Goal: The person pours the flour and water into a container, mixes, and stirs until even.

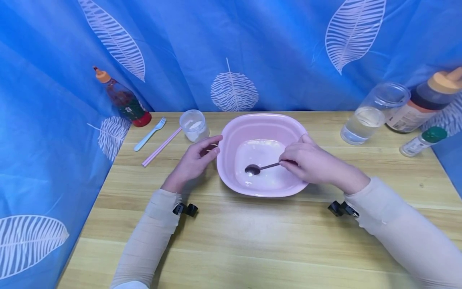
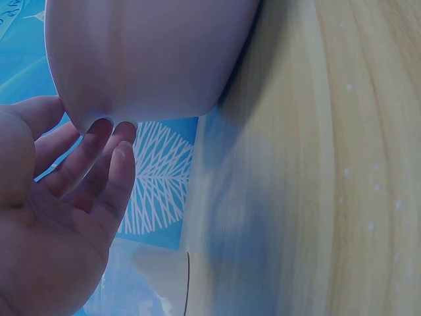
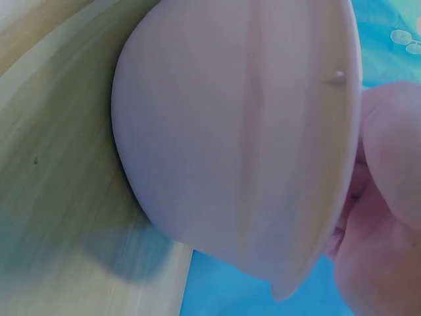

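A pink plastic basin (image 1: 261, 191) with rounded corners stands on the table, and light glints off its bottom. My right hand (image 1: 306, 160) reaches over the basin's right rim and pinches the handle of a dark spoon (image 1: 252, 169). The spoon's bowl hangs low inside the basin, left of the fingers. At the left rim, my left hand (image 1: 195, 158) holds the basin's edge between thumb and fingertips. Those fingers (image 2: 118, 168) are bent under the rim against the outer wall in the left wrist view. In the right wrist view, the basin wall hides the spoon.
Left of the basin stand a clear jar (image 1: 195, 126) with white contents and a red sauce bottle (image 1: 128, 102), near a blue fork (image 1: 150, 134) and pink chopsticks (image 1: 161, 147). At right are a glass of clear liquid (image 1: 364, 120), a dark sauce bottle (image 1: 418, 106) and a green-capped shaker (image 1: 422, 142).
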### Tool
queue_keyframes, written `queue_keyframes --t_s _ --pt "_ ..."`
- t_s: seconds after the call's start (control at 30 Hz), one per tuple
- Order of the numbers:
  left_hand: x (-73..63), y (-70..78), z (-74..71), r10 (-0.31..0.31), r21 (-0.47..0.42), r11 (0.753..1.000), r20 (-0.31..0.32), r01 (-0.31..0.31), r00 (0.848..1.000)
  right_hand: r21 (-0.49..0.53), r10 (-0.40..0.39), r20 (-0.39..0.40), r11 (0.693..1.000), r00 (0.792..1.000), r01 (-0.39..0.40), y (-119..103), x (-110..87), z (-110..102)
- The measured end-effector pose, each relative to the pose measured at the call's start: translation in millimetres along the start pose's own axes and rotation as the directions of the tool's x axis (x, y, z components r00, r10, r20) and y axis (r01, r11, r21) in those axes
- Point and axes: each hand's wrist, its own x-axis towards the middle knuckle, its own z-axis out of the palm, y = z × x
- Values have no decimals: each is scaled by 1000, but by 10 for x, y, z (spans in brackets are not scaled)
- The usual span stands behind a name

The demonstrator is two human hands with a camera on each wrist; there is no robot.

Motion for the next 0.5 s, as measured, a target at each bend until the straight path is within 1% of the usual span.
queue_keyframes --t_s 0.07,0.17,0.27,0.37,0.5 --pt "-3 5 -2 -5 3 1000 0 5 1000 2 -6 11 1000 1000 6 -9 2 0" --pt "-5 6 -3 -6 3 1000 -1 6 1000 13 22 16 1000 1000 -22 -10 15 -5" --pt "-2 6 -2 1 -2 1000 1 -1 1000 6 80 -1 997 997 -80 6 39 -11" --pt "-1 -3 -5 7 -2 1000 2 -7 1000 -11 145 -23 989 989 -145 38 69 -11" --pt "0 -16 -1 17 -10 1000 -2 -17 1000 -23 196 -61 980 979 -198 95 112 4"
